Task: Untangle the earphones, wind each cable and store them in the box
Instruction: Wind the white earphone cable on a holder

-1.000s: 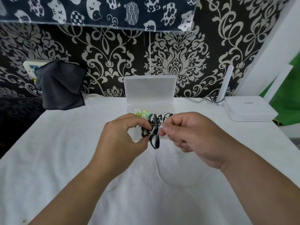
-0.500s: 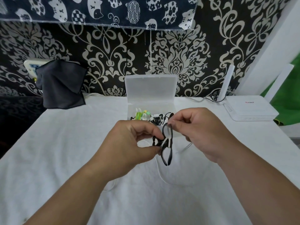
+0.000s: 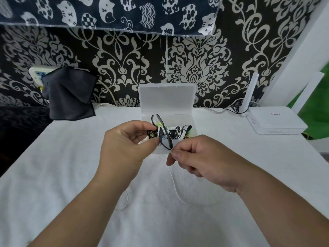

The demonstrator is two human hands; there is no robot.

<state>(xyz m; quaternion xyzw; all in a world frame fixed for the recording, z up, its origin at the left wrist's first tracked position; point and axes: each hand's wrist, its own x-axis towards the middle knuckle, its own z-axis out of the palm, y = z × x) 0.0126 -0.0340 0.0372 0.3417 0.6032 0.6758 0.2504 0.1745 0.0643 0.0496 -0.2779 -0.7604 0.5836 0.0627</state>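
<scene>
My left hand (image 3: 130, 150) pinches a small wound bundle of black earphone cable (image 3: 164, 138), with black loops sticking out above and below my fingers. A white cable (image 3: 175, 186) crosses the bundle's middle; my right hand (image 3: 197, 163) pinches it just below the bundle. The white cable trails down onto the cloth and loops back toward my left forearm. Behind the bundle stands the clear plastic box (image 3: 194, 129), its lid (image 3: 166, 98) upright against the wall, with black, white and green earphones (image 3: 179, 131) inside.
A white cloth (image 3: 71, 175) covers the table. A dark grey cloth (image 3: 69, 95) hangs at the back left over a white socket plate. A white router (image 3: 277, 122) with an upright antenna sits at the back right, its cables along the wall.
My left hand has lifted the black bundle up and back toward the box. My right hand has dropped from above the bundle to below it, still on the white cable.
</scene>
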